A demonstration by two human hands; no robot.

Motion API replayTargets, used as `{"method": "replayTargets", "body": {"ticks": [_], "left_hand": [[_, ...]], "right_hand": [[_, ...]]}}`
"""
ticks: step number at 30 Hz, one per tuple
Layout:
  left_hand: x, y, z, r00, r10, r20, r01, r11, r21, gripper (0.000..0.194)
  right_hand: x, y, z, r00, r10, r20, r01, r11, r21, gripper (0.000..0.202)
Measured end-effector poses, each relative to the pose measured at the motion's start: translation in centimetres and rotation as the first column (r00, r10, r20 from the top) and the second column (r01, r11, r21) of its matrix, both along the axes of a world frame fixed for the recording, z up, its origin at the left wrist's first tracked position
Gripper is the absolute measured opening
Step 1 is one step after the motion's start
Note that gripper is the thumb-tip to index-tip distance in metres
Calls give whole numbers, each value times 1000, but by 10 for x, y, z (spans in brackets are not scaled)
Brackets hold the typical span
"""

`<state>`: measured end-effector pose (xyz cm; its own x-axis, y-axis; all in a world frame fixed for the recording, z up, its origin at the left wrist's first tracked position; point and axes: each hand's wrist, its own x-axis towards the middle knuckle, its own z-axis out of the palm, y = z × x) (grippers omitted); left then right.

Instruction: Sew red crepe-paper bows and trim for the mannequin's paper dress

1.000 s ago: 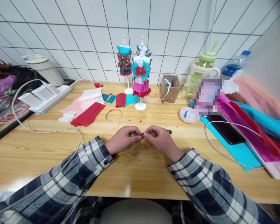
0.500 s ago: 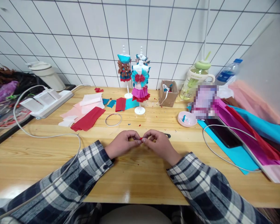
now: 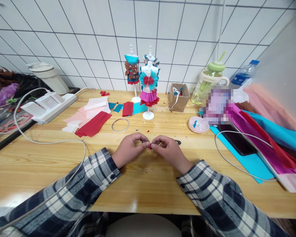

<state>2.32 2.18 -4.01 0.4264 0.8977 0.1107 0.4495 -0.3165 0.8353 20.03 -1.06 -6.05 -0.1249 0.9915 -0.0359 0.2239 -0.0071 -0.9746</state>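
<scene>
Between my fingertips is a small red piece of crepe paper (image 3: 150,147), mostly covered by the fingers. My left hand (image 3: 131,148) pinches it from the left, thumb against forefinger. From the other side my right hand (image 3: 171,152) pinches it too, and the two hands nearly meet just above the table. Close behind the right hand lies a small black-handled tool (image 3: 178,142), partly hidden. Farther back stands a white mini dress form (image 3: 149,69) dressed in a teal paper fan, a red bow and a magenta skirt. A thin ring (image 3: 120,125) lies beyond the left hand.
Red paper (image 3: 93,123) and pale pink sheets lie at left, near a white power strip (image 3: 56,108). A pink bowl (image 3: 198,125), cardboard box (image 3: 179,97), green-lidded bottle (image 3: 209,77) and black phone (image 3: 236,140) occupy the right. A cable (image 3: 49,144) crosses my left sleeve.
Both hands stay pinched together in nearly the same place. The red piece now shows a little lower between the fingertips, and the fingers have shifted slightly on it. The camera view has moved slightly.
</scene>
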Motion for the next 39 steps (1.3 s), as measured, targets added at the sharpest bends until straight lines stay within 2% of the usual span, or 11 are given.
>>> {"method": "replayTargets", "body": {"ticks": [10, 19, 21, 23, 25, 27, 29, 31, 34, 36, 39], "left_hand": [[4, 0, -2, 999, -12, 42, 19, 985, -171, 29], [-1, 4, -7, 998, -51, -24, 49, 996, -75, 27], [-2, 5, -8, 1000, -22, 2, 22, 994, -107, 28], [-2, 4, -7, 999, 6, 31, -2, 990, -141, 29], [-2, 4, -5, 998, 30, 58, -20, 987, -160, 30], [-2, 4, -3, 995, 59, 83, -46, 988, -150, 31], [-1, 4, -1, 988, 98, 120, -82, 988, -133, 31], [-2, 4, 0, 975, 134, 176, -110, 984, -138, 33], [-2, 3, 0, 953, 163, 257, -116, 975, -189, 34], [-2, 3, -1, 942, 176, 287, -115, 970, -216, 34], [-2, 2, -2, 930, 194, 312, -125, 966, -227, 33]], "right_hand": [[-1, 0, 2, 995, -41, -93, 35, 997, -65, 19], [0, 1, 0, 996, 7, -84, -17, 993, -117, 23], [4, 1, 3, 1000, -15, -23, 13, 996, -92, 26], [13, 3, 8, 983, -50, 175, 44, 998, 38, 26], [27, 5, 12, 877, -108, 468, 10, 978, 207, 21], [41, 7, 14, 706, -188, 683, -38, 953, 302, 23], [52, 9, 11, 569, -202, 797, -75, 952, 295, 26], [57, 11, 6, 506, -171, 845, -94, 963, 252, 19], [54, 12, -1, 546, -127, 828, -108, 969, 220, 5], [45, 11, -2, 652, -105, 751, -83, 975, 208, 5], [26, 4, 1, 855, -27, 518, -44, 991, 126, 6]]}}
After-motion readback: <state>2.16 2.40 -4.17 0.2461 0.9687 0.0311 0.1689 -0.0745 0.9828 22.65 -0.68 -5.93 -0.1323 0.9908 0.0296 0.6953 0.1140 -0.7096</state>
